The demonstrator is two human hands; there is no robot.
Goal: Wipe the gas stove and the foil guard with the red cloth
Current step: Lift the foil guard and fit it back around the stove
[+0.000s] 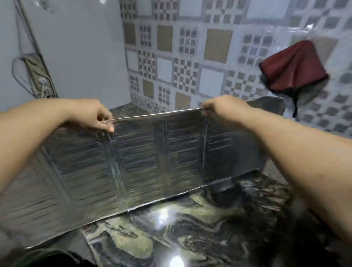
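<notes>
Both hands, left (101, 117) and right (216, 108), pinch guard (151, 155) top edge, upright on surface (196, 234). Cloth (294, 70) hangs on wall, untouched. Stove unseen. Step: positioning guard; next, likely fetch cloth.

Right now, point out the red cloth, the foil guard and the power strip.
red cloth (294, 69), head view, middle of its hanging red face.
foil guard (162, 154), head view, ribbed centre panel.
power strip (39, 79), head view, its body near the white plugs.
</notes>
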